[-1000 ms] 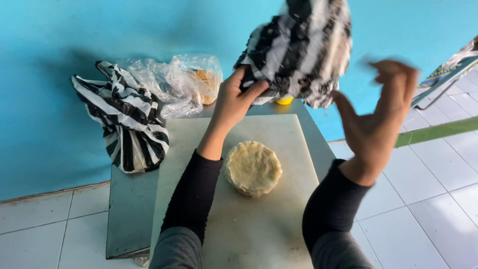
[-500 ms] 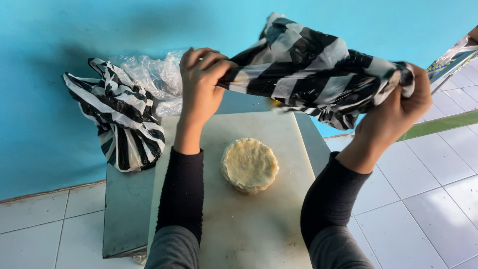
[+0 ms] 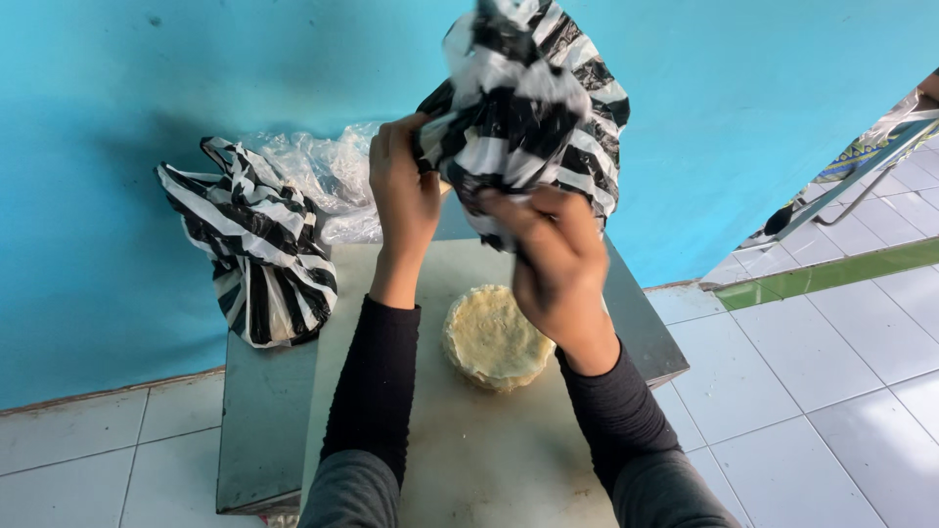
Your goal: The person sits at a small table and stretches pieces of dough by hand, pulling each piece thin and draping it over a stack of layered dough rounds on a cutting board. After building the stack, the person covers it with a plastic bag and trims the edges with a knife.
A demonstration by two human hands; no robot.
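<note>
Two hands held a striped bag up over a round of dough.

The left hand (image 3: 403, 196) pinched the left edge of the black-and-white bag (image 3: 528, 108), fingers closed tight on the plastic. The right hand (image 3: 553, 259) gripped the bag from below — its fingers were clenched on the bottom folds. The bag hung in the air in front of the blue wall (image 3: 147, 98), just above the dough (image 3: 492, 339). The dough lay flat on a pale board (image 3: 489, 460), on top of a grey table (image 3: 259, 430). Another striped bag (image 3: 259, 259) sat at the table's far left corner — a clear bag (image 3: 328, 181) was crumpled just behind it.
</note>
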